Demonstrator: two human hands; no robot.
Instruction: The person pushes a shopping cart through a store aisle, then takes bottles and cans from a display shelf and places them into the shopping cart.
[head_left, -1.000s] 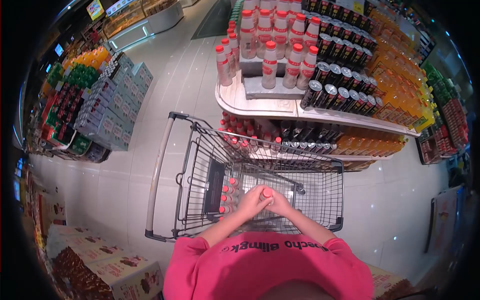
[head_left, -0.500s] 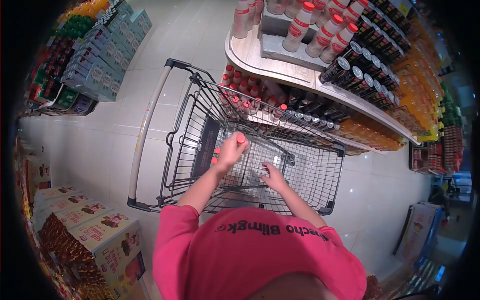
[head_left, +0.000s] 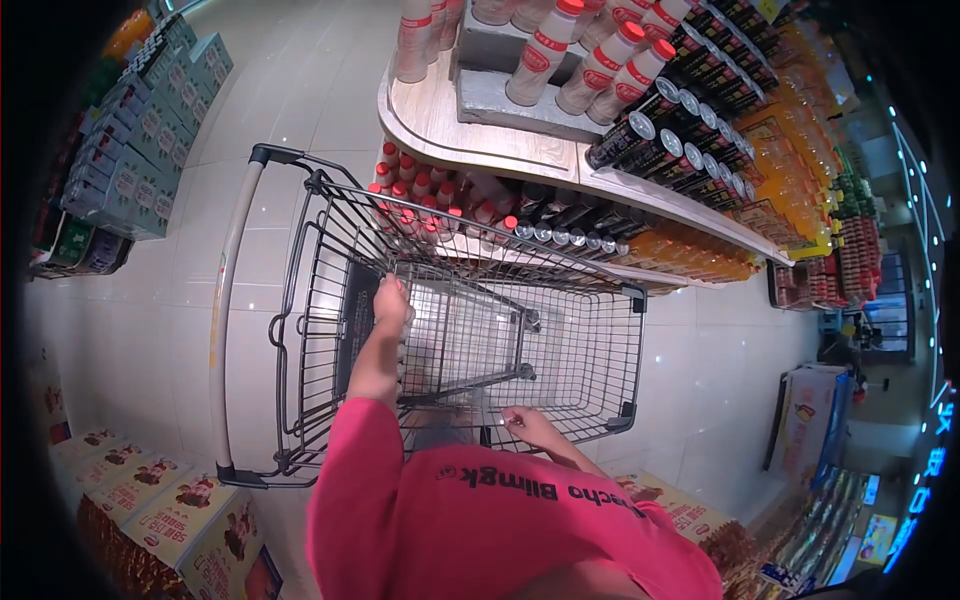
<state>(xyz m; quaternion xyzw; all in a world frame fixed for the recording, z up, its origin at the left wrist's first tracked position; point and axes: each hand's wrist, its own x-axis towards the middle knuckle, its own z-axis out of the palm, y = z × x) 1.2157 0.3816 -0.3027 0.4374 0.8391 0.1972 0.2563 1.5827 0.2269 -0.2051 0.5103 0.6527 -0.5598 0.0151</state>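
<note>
The left hand (head_left: 391, 300) is down inside the shopping cart (head_left: 628, 415), beside its dark back panel; its fingers are bent, but the forearm and knuckles hide what they enclose, so I cannot tell whether it grips a bottle. The right hand (head_left: 522, 422) is half open at the near side, nothing visible in it.

Red-capped bottles (head_left: 543, 55) stand on the upper level of the display shelf (head_left: 500, 150), with more on the level below. Narrow pale shapes along the left forearm are probably bottles in the cart, too covered to count. Loading looks partly done: a bottle is perhaps being set down, while plenty stand on the shelf.

The pink shirt (head_left: 540, 530) carries dark lettering, upside down from here; "Blimgk" reads clearly, the other word only partly. The bottles' red labels bear white script, too small to read. The cartons (head_left: 165, 530) at lower left have red Chinese characters, not legible with certainty.
</note>
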